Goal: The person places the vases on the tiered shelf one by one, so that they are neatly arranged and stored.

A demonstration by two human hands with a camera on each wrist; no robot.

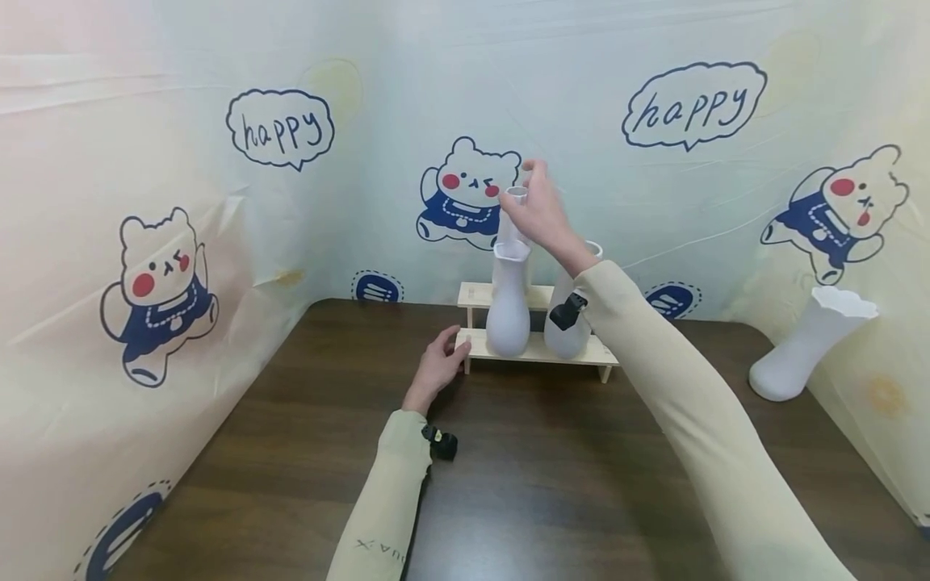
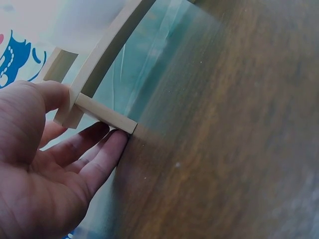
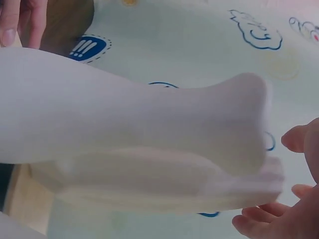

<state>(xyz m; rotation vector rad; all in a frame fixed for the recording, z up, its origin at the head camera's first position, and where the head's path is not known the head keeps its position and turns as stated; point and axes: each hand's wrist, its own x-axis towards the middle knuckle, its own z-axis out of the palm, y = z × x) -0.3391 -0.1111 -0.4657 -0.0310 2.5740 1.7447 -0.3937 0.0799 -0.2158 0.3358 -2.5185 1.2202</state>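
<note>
At the left end of a two-tier wooden stand (image 1: 538,349), my left hand (image 1: 438,361) grips the lower tier. In the left wrist view its thumb lies on the board's end and its fingers reach behind the wooden leg (image 2: 107,113). My right hand (image 1: 539,208) is at the top of a tall white vase (image 3: 129,179) on the upper tier. Its fingers touch or nearly touch that vase's rim, while the thumb stands apart. Two more white vases stand on the lower tier, a left vase (image 1: 508,311) with a wavy rim and a right vase (image 1: 565,323) partly hidden by my right wrist.
Another white vase (image 1: 806,347) with a wavy rim stands on the brown table (image 1: 552,492) at the far right. A pale curtain (image 1: 567,48) printed with bears and "happy" bubbles rises close behind the stand and along both sides.
</note>
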